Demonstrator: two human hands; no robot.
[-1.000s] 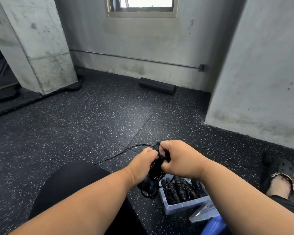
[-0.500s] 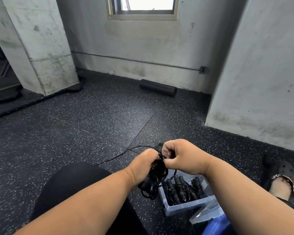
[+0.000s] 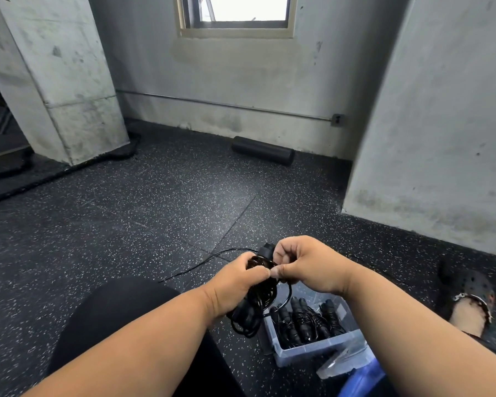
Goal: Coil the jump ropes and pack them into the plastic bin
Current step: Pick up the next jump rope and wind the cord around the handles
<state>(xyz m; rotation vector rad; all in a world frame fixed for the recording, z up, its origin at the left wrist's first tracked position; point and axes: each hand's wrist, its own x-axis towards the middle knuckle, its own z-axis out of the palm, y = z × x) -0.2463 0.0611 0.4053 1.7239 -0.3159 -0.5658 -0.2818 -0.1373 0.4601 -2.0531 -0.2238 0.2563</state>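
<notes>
A black jump rope (image 3: 262, 295) hangs as a bundle of loops between my hands, above the floor. My left hand (image 3: 235, 285) grips the bundle with its handles from the left. My right hand (image 3: 307, 263) pinches a strand of the rope at the top, thumb against my left thumb. A handle end (image 3: 267, 250) sticks up between the hands. A loose tail of the rope (image 3: 204, 263) trails left onto the floor. The clear plastic bin (image 3: 321, 346) sits below my right forearm and holds several coiled black ropes (image 3: 301, 320).
My black-clad left knee (image 3: 121, 319) fills the lower left. My right foot in a black sandal (image 3: 467, 293) rests at the right. A black foam roller (image 3: 262, 150) lies by the far wall. A concrete pillar (image 3: 58, 81) stands left, a wall (image 3: 441, 124) right. A clear lid (image 3: 341, 365) lies by the bin.
My right hand has shifted from gripping the handle top to pinching a strand beside my left thumb. The loose tail on the floor has shortened slightly.
</notes>
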